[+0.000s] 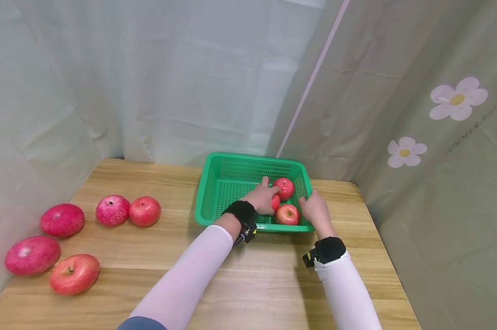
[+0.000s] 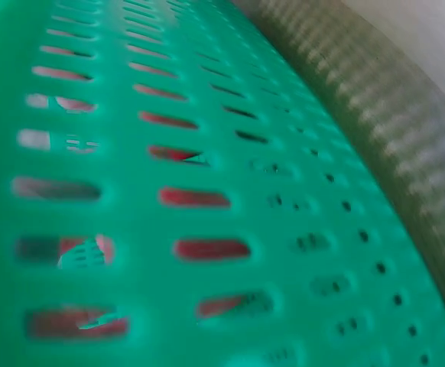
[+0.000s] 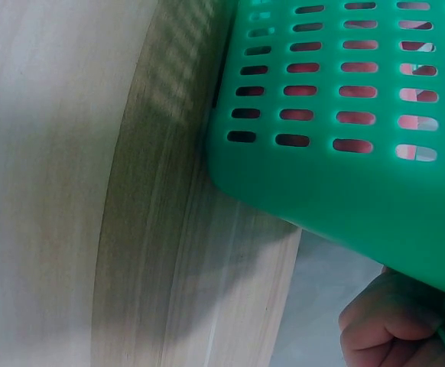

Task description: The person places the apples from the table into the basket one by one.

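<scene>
A green plastic basket (image 1: 209,192) with slotted walls stands at the back of the table. My left hand (image 1: 262,198) reaches inside it, fingers curled over an apple (image 1: 275,202) that is partly hidden by them. Two more red apples lie beside that one: one behind (image 1: 284,188), the other nearer the front wall (image 1: 287,214). The right hand (image 1: 314,208) grips the basket's right rim; in the right wrist view its curled fingers (image 3: 387,325) show under the rim. Close up, the basket wall (image 2: 138,222) fills most of the left wrist view, with red showing through its slots.
On the left of the wooden table (image 1: 248,284) lie two red apples, one at the front (image 1: 75,274) and one farther back (image 1: 145,211). Near them are three magenta round fruits (image 1: 113,211). A pale curtain (image 1: 215,82) hangs right behind the basket.
</scene>
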The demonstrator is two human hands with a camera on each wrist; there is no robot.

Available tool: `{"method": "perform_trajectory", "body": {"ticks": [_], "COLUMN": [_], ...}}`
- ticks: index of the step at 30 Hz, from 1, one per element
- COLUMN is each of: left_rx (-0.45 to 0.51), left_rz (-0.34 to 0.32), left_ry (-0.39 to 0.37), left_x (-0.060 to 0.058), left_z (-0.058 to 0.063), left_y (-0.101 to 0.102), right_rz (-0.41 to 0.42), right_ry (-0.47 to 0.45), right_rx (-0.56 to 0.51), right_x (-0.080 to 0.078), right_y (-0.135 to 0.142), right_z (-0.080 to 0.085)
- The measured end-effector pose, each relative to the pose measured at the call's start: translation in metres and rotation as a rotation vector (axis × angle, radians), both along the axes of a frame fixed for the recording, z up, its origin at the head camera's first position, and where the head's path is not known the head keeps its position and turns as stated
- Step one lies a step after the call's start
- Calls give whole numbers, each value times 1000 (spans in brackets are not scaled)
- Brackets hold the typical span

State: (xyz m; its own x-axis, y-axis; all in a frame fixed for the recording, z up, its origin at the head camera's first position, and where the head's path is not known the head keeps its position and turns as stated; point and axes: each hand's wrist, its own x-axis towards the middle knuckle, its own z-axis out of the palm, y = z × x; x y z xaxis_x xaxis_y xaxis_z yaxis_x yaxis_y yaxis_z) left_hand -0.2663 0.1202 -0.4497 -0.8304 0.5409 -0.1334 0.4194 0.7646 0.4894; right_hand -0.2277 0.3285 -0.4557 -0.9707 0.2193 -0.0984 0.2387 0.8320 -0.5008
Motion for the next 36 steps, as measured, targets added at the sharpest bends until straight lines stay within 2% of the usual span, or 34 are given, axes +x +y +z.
{"method": "perform_trajectory", "body": {"ticks": [4,8,14,19,23,26,30,33,36], "left_rx": [-7,7,109,187,214,209,237,272,281], "left_rz": [-34,-98,-219,-276,-331,-394,-471,-506,-533], "left_ry": [48,119,209,272,313,311,237,176,152], "left_x": [-1,5,25,44,58,66,76,82,88], "left_z": [5,14,34,51,58,59,60,61,62], "left_y": [-3,-9,-28,-49,-63,-73,-88,-100,-112], "right_rz": [-7,-10,-5,11,17,17,18,14,12], "right_ry": [-7,-8,-2,27,40,38,33,24,23], "right_rx": [-10,-12,-17,-5,5,1,-10,-23,-25], "right_x": [-1,-1,1,1,1,0,-1,-2,-2], "right_y": [3,6,7,7,7,7,6,5,6], "right_z": [0,0,-1,2,4,4,2,1,1]}}
